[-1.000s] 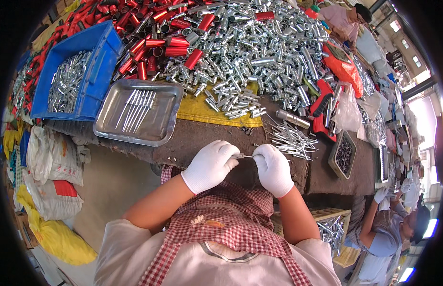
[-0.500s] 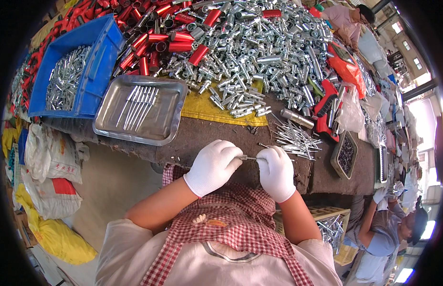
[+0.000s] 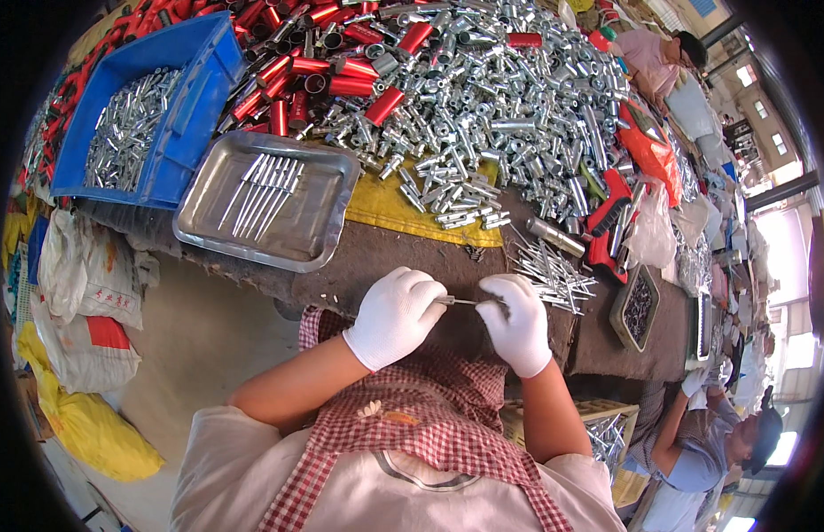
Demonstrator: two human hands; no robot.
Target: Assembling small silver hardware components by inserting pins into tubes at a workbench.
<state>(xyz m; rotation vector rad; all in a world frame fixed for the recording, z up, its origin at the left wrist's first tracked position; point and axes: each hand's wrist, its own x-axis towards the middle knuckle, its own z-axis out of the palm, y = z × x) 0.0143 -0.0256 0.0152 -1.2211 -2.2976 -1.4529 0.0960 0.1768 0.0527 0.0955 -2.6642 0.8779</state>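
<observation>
Both my hands wear white gloves and meet at the near edge of the worktable. My left hand [image 3: 396, 315] and my right hand [image 3: 520, 321] pinch the two ends of one thin metal pin [image 3: 459, 301] held level between them. Just right of my right hand lies a loose bundle of similar thin pins [image 3: 549, 273] on the dark mat. A steel tray [image 3: 328, 222] further left holds several finished-looking long pins laid side by side.
A large heap of silver metal fittings [image 3: 509, 97] and red sleeves [image 3: 341, 62] covers the table's far side. A blue crate [image 3: 195, 115] of silver parts stands at left. A small dark tray [image 3: 640, 310] sits right. Another person [image 3: 722, 443] works at lower right.
My hands have stayed together on the pin, with only slight finger movement. The view has shifted a little.
</observation>
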